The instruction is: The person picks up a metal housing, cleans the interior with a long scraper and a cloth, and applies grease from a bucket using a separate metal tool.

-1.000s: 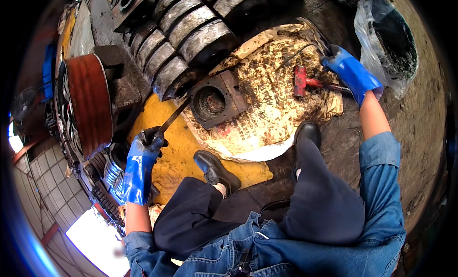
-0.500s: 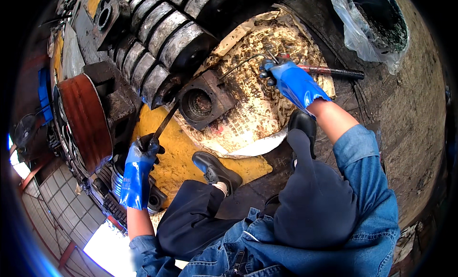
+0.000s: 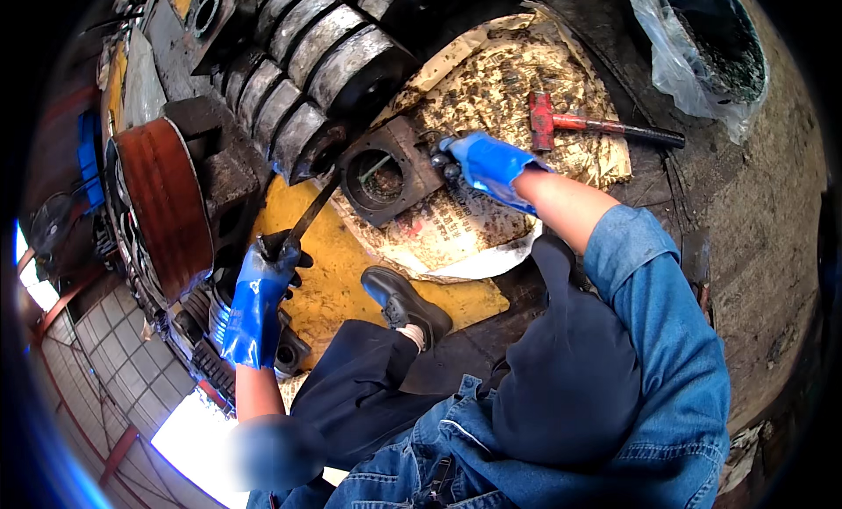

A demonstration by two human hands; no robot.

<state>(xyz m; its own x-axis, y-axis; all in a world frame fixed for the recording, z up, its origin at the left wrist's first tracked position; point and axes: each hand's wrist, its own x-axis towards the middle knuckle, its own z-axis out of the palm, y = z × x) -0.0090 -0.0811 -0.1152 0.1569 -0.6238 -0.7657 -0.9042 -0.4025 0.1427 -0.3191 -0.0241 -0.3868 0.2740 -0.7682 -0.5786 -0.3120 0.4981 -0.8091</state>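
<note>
A dark, greasy metal block (image 3: 419, 174) with a round bore lies on a stained flattened sack (image 3: 491, 220). My right hand (image 3: 484, 163), in a blue rubber glove, is closed beside the block's right side around a thin metal rod. A length of the rod (image 3: 377, 169) shows inside the bore; the part in my fingers is mostly hidden. My left hand (image 3: 265, 285), gloved alike, grips a long dark flat metal bar (image 3: 316, 213). The bar's far end reaches the block's left side; whether it touches is unclear.
Right of the block lies a red-headed sledgehammer (image 3: 542, 123). A plastic-lined bucket (image 3: 715, 49) of dark matter stands far right. Ridged metal cylinders (image 3: 338, 57) crowd the back left, near a large reddish-brown drum (image 3: 162, 211). My shoe (image 3: 408, 307) rests near a yellow board (image 3: 329, 290).
My right hand has moved left and down toward the block, and the rod now shows inside the bore. The sledgehammer's head is uncovered. My left hand keeps its grip on the bar.
</note>
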